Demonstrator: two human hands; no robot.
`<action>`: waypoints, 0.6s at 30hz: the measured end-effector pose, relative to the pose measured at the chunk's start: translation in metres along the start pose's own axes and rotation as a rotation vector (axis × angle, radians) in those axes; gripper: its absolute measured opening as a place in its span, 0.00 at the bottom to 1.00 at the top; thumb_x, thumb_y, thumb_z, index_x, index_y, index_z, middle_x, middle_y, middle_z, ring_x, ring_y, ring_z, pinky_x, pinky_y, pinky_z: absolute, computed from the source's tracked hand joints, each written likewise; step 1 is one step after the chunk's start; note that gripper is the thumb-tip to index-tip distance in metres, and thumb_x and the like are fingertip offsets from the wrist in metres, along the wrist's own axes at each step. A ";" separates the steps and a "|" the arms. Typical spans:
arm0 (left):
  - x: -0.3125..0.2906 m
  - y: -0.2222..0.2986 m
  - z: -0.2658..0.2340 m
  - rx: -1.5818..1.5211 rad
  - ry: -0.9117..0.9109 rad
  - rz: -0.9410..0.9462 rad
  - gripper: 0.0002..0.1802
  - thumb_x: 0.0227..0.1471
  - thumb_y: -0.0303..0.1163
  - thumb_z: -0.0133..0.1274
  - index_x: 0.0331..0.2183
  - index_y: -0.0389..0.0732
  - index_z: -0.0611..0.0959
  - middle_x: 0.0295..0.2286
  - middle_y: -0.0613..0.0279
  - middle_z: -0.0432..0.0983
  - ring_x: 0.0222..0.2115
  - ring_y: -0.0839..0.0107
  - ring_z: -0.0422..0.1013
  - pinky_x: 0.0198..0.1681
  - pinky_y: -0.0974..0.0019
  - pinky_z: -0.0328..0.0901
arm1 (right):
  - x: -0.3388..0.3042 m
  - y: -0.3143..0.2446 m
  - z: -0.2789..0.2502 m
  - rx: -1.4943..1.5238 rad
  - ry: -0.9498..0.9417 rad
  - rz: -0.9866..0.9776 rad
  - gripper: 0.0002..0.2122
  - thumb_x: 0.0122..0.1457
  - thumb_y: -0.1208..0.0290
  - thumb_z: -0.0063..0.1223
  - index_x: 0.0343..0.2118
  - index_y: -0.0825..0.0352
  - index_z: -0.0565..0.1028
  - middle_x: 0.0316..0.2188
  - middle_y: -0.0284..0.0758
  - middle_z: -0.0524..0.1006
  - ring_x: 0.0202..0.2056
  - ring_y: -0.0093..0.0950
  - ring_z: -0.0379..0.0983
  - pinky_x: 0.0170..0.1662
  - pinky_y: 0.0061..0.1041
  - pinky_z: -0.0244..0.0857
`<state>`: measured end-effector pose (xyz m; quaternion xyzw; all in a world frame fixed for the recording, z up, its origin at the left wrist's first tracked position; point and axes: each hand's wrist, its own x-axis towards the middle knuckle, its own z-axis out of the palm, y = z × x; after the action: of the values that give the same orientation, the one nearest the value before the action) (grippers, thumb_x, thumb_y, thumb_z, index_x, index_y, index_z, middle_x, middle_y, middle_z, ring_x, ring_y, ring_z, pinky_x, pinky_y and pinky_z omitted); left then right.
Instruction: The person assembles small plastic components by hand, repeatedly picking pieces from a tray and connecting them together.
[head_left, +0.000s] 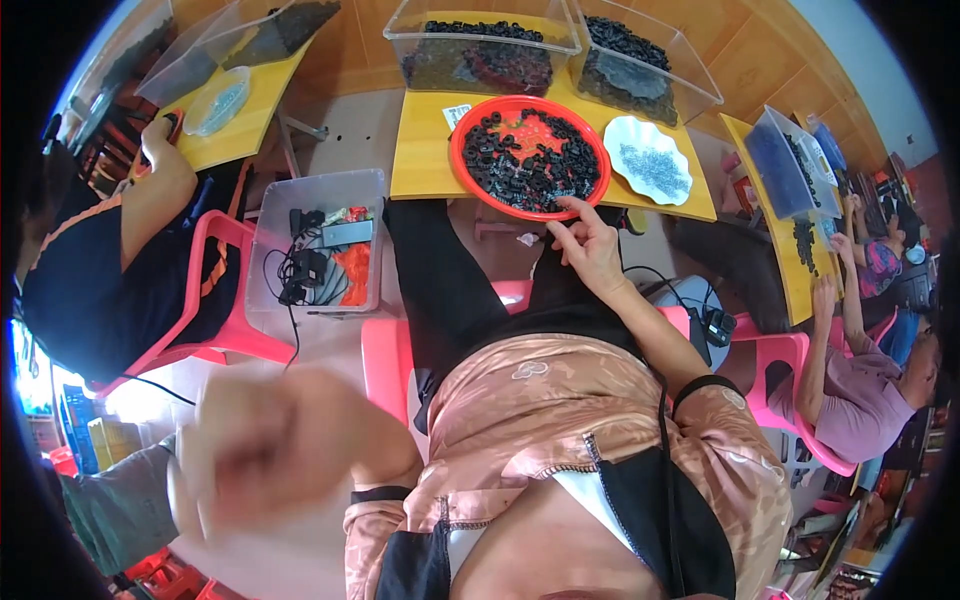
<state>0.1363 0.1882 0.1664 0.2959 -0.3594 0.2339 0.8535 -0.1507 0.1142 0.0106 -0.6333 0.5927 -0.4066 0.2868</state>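
Observation:
A round red tray full of small black parts sits at the front edge of the yellow table. My right hand is at its near rim, with the index finger over the edge and the thumb just below it, closed on the rim. Well away from the table, out to the left, my left hand is raised and smeared by motion. Its fingers cannot be made out, nor whether anything is in them. Right of the tray lies a white scalloped dish with small clear pieces.
Two clear bins of black parts stand at the table's back. On the floor to the left is a clear tub with cables. People on pink chairs sit at tables on both sides. A grey-green sleeve is near my left hand.

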 end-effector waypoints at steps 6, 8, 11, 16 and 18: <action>-0.085 -0.088 0.044 -0.050 -0.478 -0.696 0.08 0.57 0.28 0.44 0.27 0.35 0.73 0.20 0.66 0.66 0.18 0.79 0.61 0.24 0.72 0.58 | 0.012 0.020 0.012 0.018 0.044 -0.085 0.12 0.52 0.73 0.59 0.37 0.70 0.70 0.24 0.34 0.78 0.24 0.16 0.73 0.29 0.16 0.67; -0.117 -0.108 0.043 -0.016 -0.546 -0.758 0.08 0.57 0.29 0.46 0.28 0.35 0.72 0.21 0.65 0.68 0.19 0.79 0.62 0.24 0.71 0.59 | 0.017 0.028 0.011 0.044 0.006 -0.085 0.12 0.51 0.73 0.60 0.36 0.70 0.70 0.24 0.33 0.78 0.24 0.15 0.73 0.29 0.16 0.67; -0.151 -0.118 0.040 0.119 -0.703 -0.739 0.09 0.56 0.32 0.48 0.29 0.37 0.72 0.18 0.60 0.70 0.19 0.74 0.66 0.25 0.68 0.61 | 0.022 0.033 0.003 0.067 -0.031 -0.060 0.12 0.51 0.72 0.61 0.35 0.69 0.71 0.24 0.31 0.78 0.24 0.14 0.71 0.29 0.15 0.66; -0.178 -0.131 0.027 0.306 -1.048 -0.652 0.09 0.52 0.33 0.51 0.34 0.40 0.73 0.18 0.55 0.73 0.21 0.57 0.72 0.25 0.57 0.62 | 0.029 0.045 -0.013 0.075 -0.076 -0.065 0.12 0.51 0.70 0.62 0.34 0.68 0.71 0.23 0.29 0.77 0.24 0.13 0.70 0.30 0.14 0.65; -0.180 -0.135 0.022 0.320 -1.079 -0.638 0.10 0.51 0.33 0.51 0.34 0.40 0.73 0.18 0.54 0.73 0.22 0.55 0.72 0.25 0.55 0.62 | 0.035 0.051 -0.021 0.085 -0.085 -0.073 0.12 0.51 0.69 0.61 0.34 0.68 0.72 0.23 0.28 0.76 0.24 0.13 0.70 0.30 0.15 0.65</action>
<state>0.0944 0.0429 -0.0021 0.5877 -0.5931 -0.1622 0.5259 -0.1966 0.0755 -0.0156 -0.6585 0.5388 -0.4142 0.3233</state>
